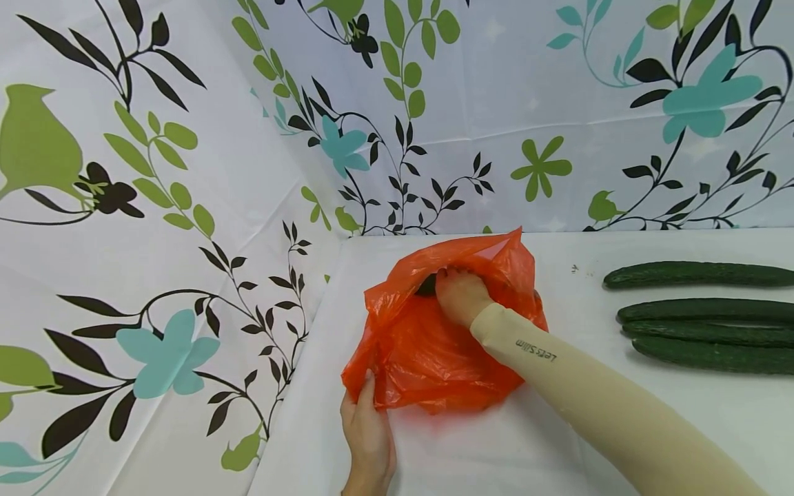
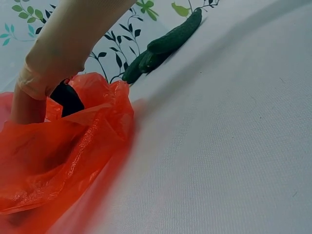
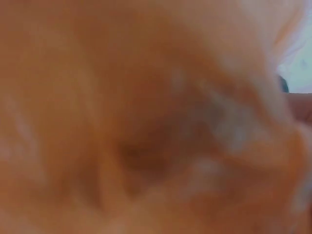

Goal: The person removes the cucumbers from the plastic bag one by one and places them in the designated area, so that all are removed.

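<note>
A thin orange-red plastic bag (image 1: 434,358) lies on the white table, its mouth facing me. My left hand (image 1: 369,430) pinches the bag's left rim between thumb and fingers. Inside the mouth is my right hand (image 1: 462,296), fingers curled. A dark end, seemingly of a cucumber (image 1: 426,285), sticks out left of those fingers; the bag hides most of it. In the left wrist view, my right forearm (image 2: 63,44) reaches down into the bag (image 2: 68,156). Blurred orange plastic (image 3: 122,122) fills most of the right wrist view.
Several long dark green cucumbers lie on the right of the table: one (image 1: 695,274) farther back, the others (image 1: 707,334) close together in front. A white cloth wall (image 1: 471,124) with leaf and flower prints rises behind and at left. The white tabletop (image 1: 471,455) extends toward me.
</note>
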`<state>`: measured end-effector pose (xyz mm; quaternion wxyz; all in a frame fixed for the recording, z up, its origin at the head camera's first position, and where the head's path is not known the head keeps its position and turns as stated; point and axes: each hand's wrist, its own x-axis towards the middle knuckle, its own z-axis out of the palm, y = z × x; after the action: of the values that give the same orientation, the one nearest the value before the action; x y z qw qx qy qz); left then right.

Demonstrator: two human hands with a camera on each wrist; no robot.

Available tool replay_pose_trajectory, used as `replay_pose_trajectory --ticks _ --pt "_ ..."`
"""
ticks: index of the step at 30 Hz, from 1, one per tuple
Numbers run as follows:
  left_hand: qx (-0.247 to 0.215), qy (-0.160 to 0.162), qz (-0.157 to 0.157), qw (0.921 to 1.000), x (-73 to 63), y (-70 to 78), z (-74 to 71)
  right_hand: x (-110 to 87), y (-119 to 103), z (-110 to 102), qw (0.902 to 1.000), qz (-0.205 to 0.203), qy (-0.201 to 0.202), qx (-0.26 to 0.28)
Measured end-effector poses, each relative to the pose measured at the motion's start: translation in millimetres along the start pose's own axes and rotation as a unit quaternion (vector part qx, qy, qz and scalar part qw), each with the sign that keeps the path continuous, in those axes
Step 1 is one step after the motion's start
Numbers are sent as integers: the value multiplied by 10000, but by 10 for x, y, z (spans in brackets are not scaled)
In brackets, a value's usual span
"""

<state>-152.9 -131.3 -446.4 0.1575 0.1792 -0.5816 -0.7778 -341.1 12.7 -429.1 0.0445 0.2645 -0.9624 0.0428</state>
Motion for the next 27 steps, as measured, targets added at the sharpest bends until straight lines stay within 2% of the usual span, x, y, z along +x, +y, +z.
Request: replay_pose_trajectory --ticks 8,14,21,27 --pt "16 -98 85 9999 -5 -4 12 14 26 83 9990 80 360 -264" --pt "-37 -142 70 9999 -6 -6 27 6 33 141 9968 75 398 -695" --pt "65 -182 55 9998 -4 6 36 -1 35 179 9958 46 382 -836" --pt "133 -132 11 9998 -3 28 43 -39 51 242 9933 -60 873 -759"
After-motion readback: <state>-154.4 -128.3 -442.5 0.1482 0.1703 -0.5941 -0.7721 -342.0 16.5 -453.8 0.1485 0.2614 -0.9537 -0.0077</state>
